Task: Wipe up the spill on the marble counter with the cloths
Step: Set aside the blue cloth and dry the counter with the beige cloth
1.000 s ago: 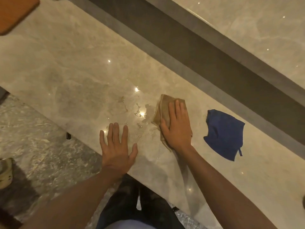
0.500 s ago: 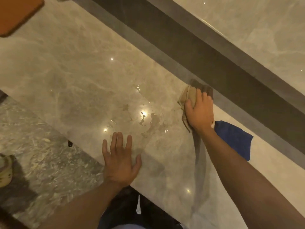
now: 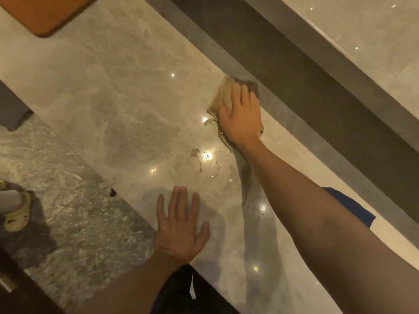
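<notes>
Most blue cloth (image 3: pixel 354 209) hidden behind forearm (image 3: pixel 306 196); right hand (image 3: pixel 242 116) covers tan cloth (image 3: pixel 220 99).

Likely a home, polished marble counter (image 3: pixel 118 91), speckled stone floor (image 3: pixel 68 200), slipper (image 3: pixel 18 211)

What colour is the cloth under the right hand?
The cloth under the right hand is tan, darker brown at its far edge; seen in the head view.
</notes>
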